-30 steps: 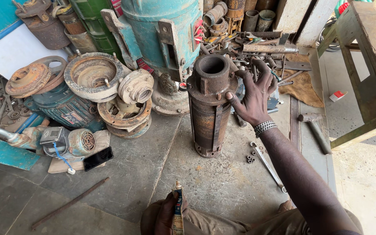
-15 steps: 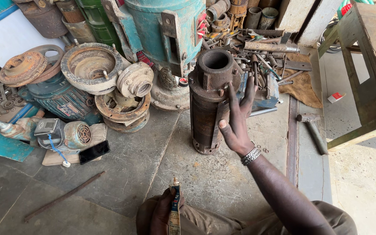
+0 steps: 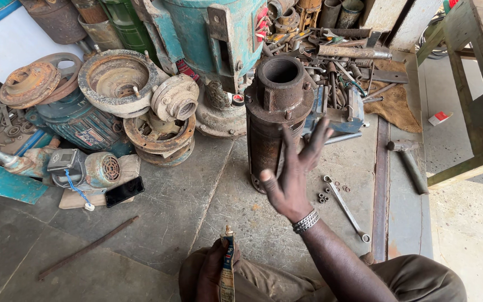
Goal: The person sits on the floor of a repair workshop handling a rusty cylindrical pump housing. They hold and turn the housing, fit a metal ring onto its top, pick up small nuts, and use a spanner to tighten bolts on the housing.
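Right hand [image 3: 294, 179]: hovering open just in front of the rusty pump body [image 3: 278, 112], fingers spread and straight, palm turned toward the casing, gripping nothing; contact with the casing cannot be told.
Right forearm: reaching up from lower right, wrist carrying metal bangles [image 3: 306, 221].
Left hand [image 3: 211, 271]: resting low by the knee, fingers wrapped around a small tube [image 3: 227, 268], nozzle pointing up.
Pump body position: standing upright on the concrete floor [image 3: 157, 223], threaded mouth facing up, just beside the blue vise [image 3: 336, 109].
Risk, tipping: tall narrow casing is standing unsupported; a sideways push could be toppling it onto the wrench [image 3: 345, 207] and loose nuts [image 3: 324, 197].
Risk, skin: rusty edges could be scraping the bare palm.
Risk, tube: squeezing could be spilling contents.
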Demonstrator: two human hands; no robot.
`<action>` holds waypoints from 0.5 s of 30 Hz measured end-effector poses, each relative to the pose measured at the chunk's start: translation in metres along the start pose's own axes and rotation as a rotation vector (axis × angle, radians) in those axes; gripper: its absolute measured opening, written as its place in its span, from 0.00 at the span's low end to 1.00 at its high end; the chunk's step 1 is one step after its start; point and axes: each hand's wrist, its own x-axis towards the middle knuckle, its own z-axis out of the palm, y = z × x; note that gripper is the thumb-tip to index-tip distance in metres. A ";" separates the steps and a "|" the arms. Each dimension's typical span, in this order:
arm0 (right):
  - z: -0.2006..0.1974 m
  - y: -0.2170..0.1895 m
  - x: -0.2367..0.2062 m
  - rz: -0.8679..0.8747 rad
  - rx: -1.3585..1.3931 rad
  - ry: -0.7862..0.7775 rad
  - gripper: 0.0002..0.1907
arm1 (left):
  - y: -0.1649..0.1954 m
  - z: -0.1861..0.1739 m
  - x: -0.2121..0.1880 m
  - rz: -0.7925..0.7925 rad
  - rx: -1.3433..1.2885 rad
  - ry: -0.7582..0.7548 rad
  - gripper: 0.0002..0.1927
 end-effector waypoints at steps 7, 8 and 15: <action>-0.011 0.009 0.028 0.053 -0.248 0.022 0.47 | 0.001 0.003 -0.002 -0.004 -0.045 -0.058 0.13; -0.012 0.008 0.029 0.023 -0.321 0.026 0.47 | 0.001 0.005 -0.003 0.003 -0.044 -0.075 0.13; -0.038 0.034 0.040 -0.012 -0.140 0.117 0.31 | 0.000 0.013 -0.014 0.014 -0.047 0.149 0.12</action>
